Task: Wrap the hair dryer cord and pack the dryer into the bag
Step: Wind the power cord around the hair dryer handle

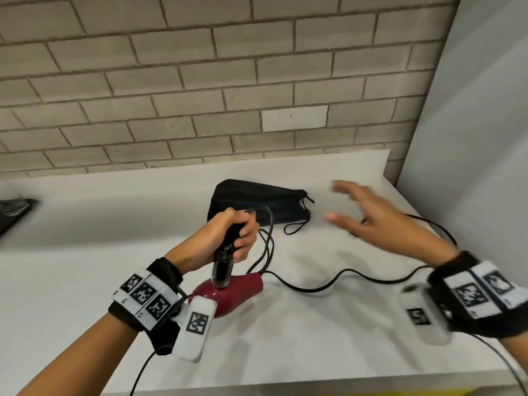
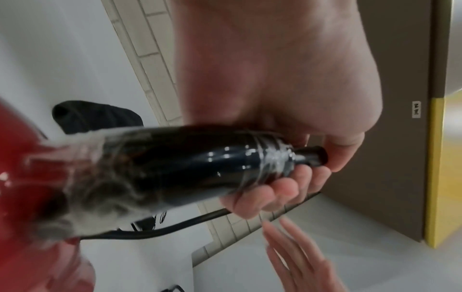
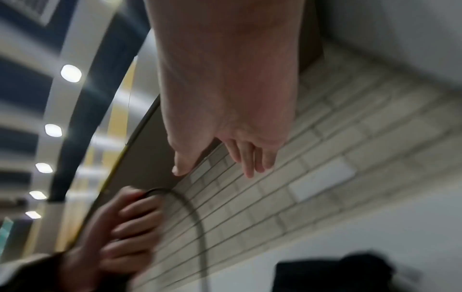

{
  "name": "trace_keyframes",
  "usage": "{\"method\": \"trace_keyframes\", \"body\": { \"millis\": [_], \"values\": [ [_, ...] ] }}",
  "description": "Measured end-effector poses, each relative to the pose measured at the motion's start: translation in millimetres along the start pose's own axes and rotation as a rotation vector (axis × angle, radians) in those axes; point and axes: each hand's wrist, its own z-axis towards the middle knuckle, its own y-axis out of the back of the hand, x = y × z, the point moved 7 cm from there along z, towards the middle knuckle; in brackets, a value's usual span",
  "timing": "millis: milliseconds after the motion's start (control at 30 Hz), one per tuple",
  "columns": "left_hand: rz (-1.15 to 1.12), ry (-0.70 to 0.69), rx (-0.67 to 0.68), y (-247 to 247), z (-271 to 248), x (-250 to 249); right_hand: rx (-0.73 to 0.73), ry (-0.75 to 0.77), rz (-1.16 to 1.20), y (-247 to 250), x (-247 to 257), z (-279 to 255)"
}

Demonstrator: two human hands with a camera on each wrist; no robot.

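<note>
My left hand (image 1: 228, 232) grips the black handle (image 2: 190, 164) of the hair dryer, whose dark red body (image 1: 237, 290) points down toward the white counter (image 1: 285, 338). The black cord (image 1: 314, 287) leaves the handle top by my thumb, loops down past the dryer and snakes right across the counter. Just behind my left hand lies the black drawstring bag (image 1: 265, 201), flat on the counter. My right hand (image 1: 368, 215) hovers blurred to the right of the bag, fingers spread and holding nothing; in the right wrist view its fingers (image 3: 247, 158) are straight.
A grey brick wall (image 1: 200, 81) rises behind the counter and a plain panel (image 1: 471, 138) closes off the right side. A dark object (image 1: 14, 212) lies at the counter's far left edge. The cord runs under my right wrist toward the right edge.
</note>
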Motion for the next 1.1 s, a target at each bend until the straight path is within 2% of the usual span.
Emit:
{"method": "trace_keyframes", "body": {
  "millis": [67,133,233,300,367,467,600,667,800,866,933,1033,1100],
  "values": [
    [-0.026,-0.014,0.054,-10.1,4.1,-1.0,0.236,0.09,0.167,-43.1,40.4,10.7],
    [-0.022,-0.048,0.095,-18.1,6.4,-4.3,0.342,0.163,0.239,-72.4,58.5,17.7],
    [0.055,-0.077,0.11,-21.2,6.4,-11.4,0.258,0.201,0.363,-74.1,58.5,25.8],
    [0.058,-0.024,0.132,-23.2,6.6,-10.8,0.189,0.241,0.386,-64.2,62.1,24.9],
    [0.003,0.025,0.145,-27.4,7.1,-10.0,0.122,0.298,0.362,-53.2,68.6,24.5],
    [-0.028,0.055,0.088,-30.9,11.0,-10.5,0.037,0.375,0.312,-37.1,82.1,25.4],
    [-0.012,0.078,0.101,-35.2,11.3,-9.0,0.1,0.439,0.133,-16.8,75.9,25.8],
    [-0.001,0.104,0.108,-32.2,7.5,-6.6,0.079,0.454,-0.016,0.2,60.0,23.2],
    [0.079,0.134,0.179,-38.5,3.8,-6.1,0.072,0.473,-0.155,21.0,34.2,6.3],
    [0.073,0.14,0.199,-39.7,3.5,-7.3,0.075,0.438,-0.25,26.7,22.3,0.1],
    [0.028,0.14,0.169,-25.6,-1.6,-9.1,0.011,0.356,-0.376,44.7,-1.1,-5.4],
    [-0.061,0.118,0.052,14.2,-20.7,-10.6,-0.114,0.14,-0.567,89.7,-57.9,-29.0],
    [-0.064,0.108,-0.032,34.4,-33.4,-7.7,-0.172,-0.058,-0.565,117.3,-103.9,-52.4]
  ]
}}
